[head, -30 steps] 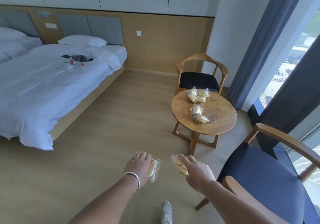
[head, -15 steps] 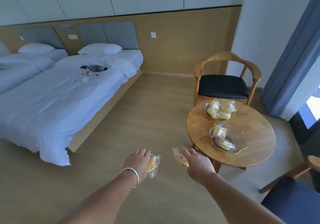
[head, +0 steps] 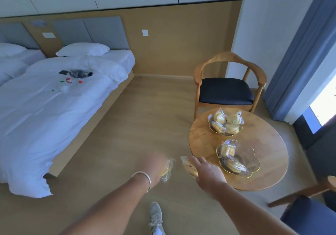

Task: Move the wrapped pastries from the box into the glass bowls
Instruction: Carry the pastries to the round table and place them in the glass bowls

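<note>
The left hand [head: 156, 167], blurred by motion, grips 1 wrapped pastry [head: 166, 169]; the pastry sticks out from the hand's right side, its clear wrapper trailing past the fingers, and how each finger lies cannot be told through the blur. A silver bangle [head: 143, 179] circles the left wrist. The right hand [head: 207, 174] holds a second wrapped pastry [head: 189, 167], which lies under the hand and juts out to its left, with the curled fingers over the top of it and the wrapper's crimped end pointing up and left. The 2 pastries are near each other but apart, both above the wooden floor [head: 127, 143], just short of the round wooden table [head: 269, 143]; the right hand overlaps the table's near-left edge. On the table stand 2 glass bowls: the near bowl [head: 251, 160], just right of the right hand, holds 2 wrapped pastries on its left half, and the far bowl [head: 225, 123] is piled with about 4. A wooden armchair [head: 227, 91] with a dark seat stands behind the table, and part of another chair [head: 309, 216] shows at the lower right. A bed [head: 54, 116] with white linen fills the left side, with small items lying on it. A grey sneaker [head: 155, 216] shows at the bottom between the forearms.
</note>
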Tool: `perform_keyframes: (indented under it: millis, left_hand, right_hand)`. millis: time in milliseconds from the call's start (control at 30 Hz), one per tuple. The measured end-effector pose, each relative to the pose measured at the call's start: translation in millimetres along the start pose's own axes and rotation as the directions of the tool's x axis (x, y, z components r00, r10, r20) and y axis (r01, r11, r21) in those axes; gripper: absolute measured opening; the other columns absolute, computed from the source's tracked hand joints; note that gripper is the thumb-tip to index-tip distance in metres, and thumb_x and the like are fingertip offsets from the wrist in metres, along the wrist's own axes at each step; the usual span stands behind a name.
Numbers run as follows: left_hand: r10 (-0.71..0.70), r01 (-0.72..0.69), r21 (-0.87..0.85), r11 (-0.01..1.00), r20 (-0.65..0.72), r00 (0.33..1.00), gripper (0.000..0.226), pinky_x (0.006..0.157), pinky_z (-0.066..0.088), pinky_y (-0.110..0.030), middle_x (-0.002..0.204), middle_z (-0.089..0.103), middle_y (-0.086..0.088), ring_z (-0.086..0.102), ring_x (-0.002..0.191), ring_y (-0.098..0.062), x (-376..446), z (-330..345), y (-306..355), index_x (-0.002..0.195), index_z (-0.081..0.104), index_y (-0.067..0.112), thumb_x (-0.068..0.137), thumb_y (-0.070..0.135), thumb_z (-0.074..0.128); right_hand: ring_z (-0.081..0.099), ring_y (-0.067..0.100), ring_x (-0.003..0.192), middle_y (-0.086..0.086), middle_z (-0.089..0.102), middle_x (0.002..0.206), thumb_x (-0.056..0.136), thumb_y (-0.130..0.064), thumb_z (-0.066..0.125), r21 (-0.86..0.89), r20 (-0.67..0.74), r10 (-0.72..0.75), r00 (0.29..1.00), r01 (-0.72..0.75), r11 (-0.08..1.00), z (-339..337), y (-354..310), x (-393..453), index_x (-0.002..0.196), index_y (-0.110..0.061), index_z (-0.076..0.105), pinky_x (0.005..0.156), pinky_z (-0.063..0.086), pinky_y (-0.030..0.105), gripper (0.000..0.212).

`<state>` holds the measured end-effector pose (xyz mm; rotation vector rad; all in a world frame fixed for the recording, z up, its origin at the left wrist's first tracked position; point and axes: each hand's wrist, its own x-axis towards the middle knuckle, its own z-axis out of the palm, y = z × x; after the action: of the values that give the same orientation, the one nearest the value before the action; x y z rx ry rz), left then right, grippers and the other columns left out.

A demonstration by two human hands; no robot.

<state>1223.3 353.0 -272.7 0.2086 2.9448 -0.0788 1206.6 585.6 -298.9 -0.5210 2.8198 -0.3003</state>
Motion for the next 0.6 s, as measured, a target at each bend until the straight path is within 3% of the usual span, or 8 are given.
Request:
perform_keyframes:
  millis: [333,600]
  left_hand:
    - [0.042,-0.044,-0.111,0.993,-0.019,0.999,0.063,0.095,0.042,-0.03,0.129,0.043,0.003,0.04,0.121,-0.02,134,-6,-81,0.127,0.039,0.023,0.076,0.032,0.074]
    - [0.041,-0.041,-0.131,0.99,-0.007,0.999,0.067,0.095,0.041,-0.029,0.132,0.042,0.003,0.039,0.124,-0.019,217,-8,-139,0.131,0.037,0.023,0.077,0.035,0.074]
  right_hand:
    - [0.061,0.03,0.104,-0.003,0.05,0.129,0.084,-0.009,0.05,-0.052,0.015,0.08,0.997,-0.079,0.995,-25,-14,137,0.143,-0.037,0.025,0.087,0.044,0.034,0.07]
    - [0.06,0.029,0.107,-0.004,0.048,0.132,0.086,-0.013,0.052,-0.041,0.024,0.119,0.993,-0.118,0.992,-41,-31,219,0.146,-0.037,0.023,0.091,0.043,0.034,0.071]
